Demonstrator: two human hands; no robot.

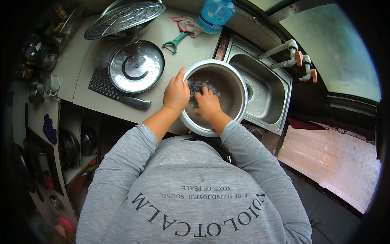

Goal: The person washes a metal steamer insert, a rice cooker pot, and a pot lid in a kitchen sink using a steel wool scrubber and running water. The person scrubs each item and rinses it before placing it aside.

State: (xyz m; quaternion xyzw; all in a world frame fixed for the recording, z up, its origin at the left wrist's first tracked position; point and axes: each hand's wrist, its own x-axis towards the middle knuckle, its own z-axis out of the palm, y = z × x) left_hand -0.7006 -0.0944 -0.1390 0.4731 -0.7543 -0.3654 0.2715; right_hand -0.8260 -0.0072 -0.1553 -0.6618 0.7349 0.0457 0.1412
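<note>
A large round metal pot (233, 105) stands at the counter's edge, partly over the sink's left side. My left hand (177, 91) grips its left rim, with the fingers along the wall. Inside the pot, my right hand (208, 102) presses a dark, shiny scouring pad (196, 89) against the inner left wall; its fingertips partly hide the pad. The pot's inside looks wet and brownish. Left of the pot, a cleaver with a patterned blade (103, 86) lies on the counter, partly under a round metal lid (138, 65).
A stainless sink (268, 100) is at the right, beneath pipes with orange-handled taps (299, 58). A green peeler (175, 43), a cloth (188, 25) and a blue plastic bottle (215, 16) sit behind the pot. A perforated metal steamer plate (125, 19) leans at the back left.
</note>
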